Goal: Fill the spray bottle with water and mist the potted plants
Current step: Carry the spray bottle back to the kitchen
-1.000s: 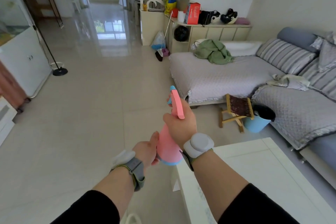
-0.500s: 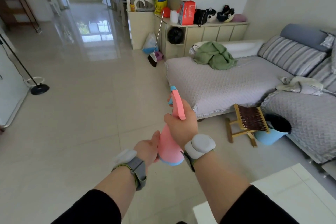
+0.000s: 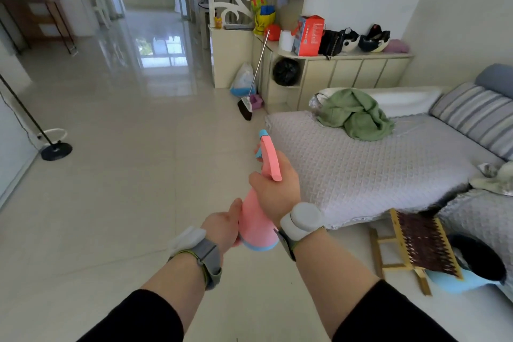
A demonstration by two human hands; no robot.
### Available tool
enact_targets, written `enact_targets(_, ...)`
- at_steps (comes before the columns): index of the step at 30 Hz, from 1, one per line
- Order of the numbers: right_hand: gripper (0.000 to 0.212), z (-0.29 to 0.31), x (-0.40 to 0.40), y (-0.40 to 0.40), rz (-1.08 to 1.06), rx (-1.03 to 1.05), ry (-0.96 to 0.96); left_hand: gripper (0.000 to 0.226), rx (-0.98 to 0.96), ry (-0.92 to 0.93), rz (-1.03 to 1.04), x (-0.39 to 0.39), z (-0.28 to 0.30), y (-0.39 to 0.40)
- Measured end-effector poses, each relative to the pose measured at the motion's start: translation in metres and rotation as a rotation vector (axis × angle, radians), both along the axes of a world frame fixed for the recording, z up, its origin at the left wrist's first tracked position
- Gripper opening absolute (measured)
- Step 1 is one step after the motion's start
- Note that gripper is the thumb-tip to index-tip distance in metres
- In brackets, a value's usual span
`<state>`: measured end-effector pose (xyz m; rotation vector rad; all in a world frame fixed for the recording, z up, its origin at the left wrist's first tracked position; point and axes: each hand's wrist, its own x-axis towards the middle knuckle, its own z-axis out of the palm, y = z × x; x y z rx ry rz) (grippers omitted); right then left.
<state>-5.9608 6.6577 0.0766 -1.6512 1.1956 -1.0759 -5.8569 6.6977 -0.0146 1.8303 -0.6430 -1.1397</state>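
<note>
Fingers of the left hand (image 3: 222, 226) curl round the lower body of the pink spray bottle (image 3: 256, 219), thumb along its side. Right hand (image 3: 276, 191) grasps the neck, just below the spray head; its fingertips are hidden behind the bottle, so trigger contact cannot be confirmed. Bottle position: tilted, nozzle forward, held above the tiled floor (image 3: 125, 175). At right: grey sofa (image 3: 361, 164), wooden stool (image 3: 416, 247). No tap or plant is visible; filling appears not yet done. Risk: a trigger squeeze here would wet the sofa cover; a loosened left grip could drop the bottle onto hard tile.
</note>
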Motion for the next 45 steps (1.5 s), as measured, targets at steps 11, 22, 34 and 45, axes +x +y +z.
enact_targets(11, 0.051, -0.016, 0.111, -0.165, 0.047, 0.041, -0.006, 0.062, 0.006, -0.021, -0.016, 0.109, -0.003, -0.154)
enact_targets(22, 0.052, -0.008, 0.248, -0.334, -0.017, 0.017, 0.004, 0.06, 0.032, -0.075, -0.075, 0.249, 0.005, -0.327)
enact_targets(34, 0.051, -0.016, 0.357, -0.554, 0.029, 0.012, -0.006, 0.056, 0.016, -0.046, -0.01, 0.353, 0.002, -0.538)
enact_targets(45, 0.053, -0.016, 0.475, -0.739, 0.113, 0.023, 0.009, 0.057, 0.024, 0.008, 0.087, 0.466, 0.004, -0.715)
